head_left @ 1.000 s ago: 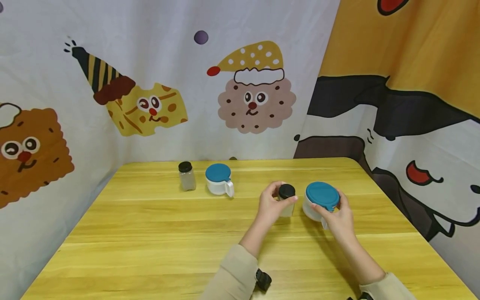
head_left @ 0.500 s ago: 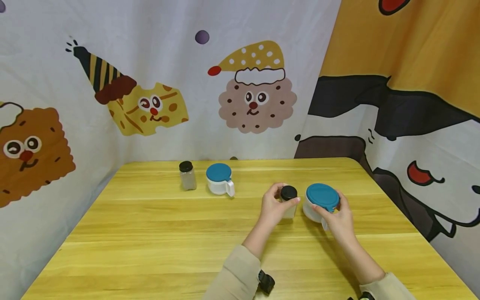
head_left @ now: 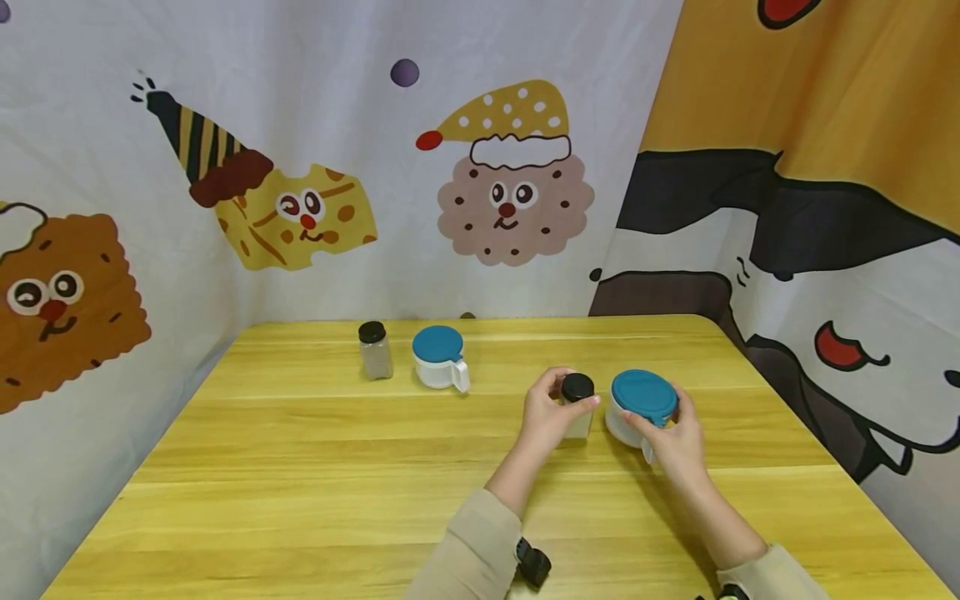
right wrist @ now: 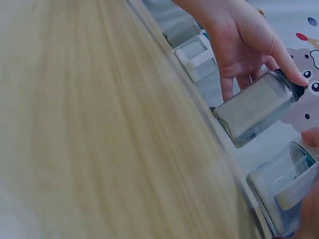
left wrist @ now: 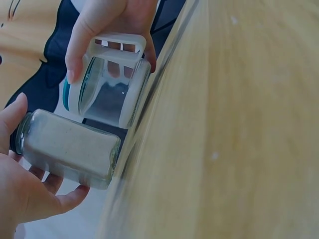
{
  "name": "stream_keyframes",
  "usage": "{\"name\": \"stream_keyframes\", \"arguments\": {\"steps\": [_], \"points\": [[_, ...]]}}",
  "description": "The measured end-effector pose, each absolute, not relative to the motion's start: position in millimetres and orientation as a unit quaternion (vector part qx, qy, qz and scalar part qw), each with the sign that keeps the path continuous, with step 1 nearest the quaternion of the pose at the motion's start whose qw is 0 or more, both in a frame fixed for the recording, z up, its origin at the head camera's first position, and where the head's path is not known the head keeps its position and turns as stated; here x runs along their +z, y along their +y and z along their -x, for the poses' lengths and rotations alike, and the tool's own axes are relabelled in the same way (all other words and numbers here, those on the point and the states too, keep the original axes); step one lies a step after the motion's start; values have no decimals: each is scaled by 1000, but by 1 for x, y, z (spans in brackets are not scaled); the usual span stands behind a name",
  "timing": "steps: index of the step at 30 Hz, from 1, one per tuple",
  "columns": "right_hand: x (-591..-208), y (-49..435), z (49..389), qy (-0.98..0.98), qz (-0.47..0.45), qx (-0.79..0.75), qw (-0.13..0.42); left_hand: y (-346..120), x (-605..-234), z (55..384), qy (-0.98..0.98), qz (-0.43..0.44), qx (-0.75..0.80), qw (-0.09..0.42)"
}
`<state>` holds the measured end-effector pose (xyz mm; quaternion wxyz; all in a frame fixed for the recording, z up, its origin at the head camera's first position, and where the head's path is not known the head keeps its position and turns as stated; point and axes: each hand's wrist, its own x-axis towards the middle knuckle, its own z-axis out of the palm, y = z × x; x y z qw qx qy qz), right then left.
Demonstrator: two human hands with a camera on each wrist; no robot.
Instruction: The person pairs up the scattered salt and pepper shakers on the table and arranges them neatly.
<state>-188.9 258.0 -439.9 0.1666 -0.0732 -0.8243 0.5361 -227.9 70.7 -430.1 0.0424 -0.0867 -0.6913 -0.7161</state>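
Observation:
My left hand grips a square glass jar with a black lid, its thumb near the lid and its fingers round the side. Pale powder fills most of that jar. Just to the right, my right hand holds a clear, white-handled seasoning pot with a blue lid, thumb at the front of the rim and fingers round the far side. In the left wrist view the pot's white handle points towards the right palm. Jar and pot stand upright side by side, a narrow gap between them.
Farther back on the wooden table stand a second black-lidded jar and a second blue-lidded pot with a white handle. A cartoon-printed curtain hangs behind the table. A black strap device sits at the left sleeve.
My left hand and its jar have shifted slightly right and towards me. The right hand's pot has come a little nearer to me. The rear jar and pot stay put.

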Motion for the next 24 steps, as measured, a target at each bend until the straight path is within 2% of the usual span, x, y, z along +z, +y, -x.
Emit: {"name": "stream_keyframes", "arguments": {"steps": [24], "points": [[-442, 260, 190, -833, 74, 525, 161, 74, -437, 229, -691, 76, -718, 29]]}}
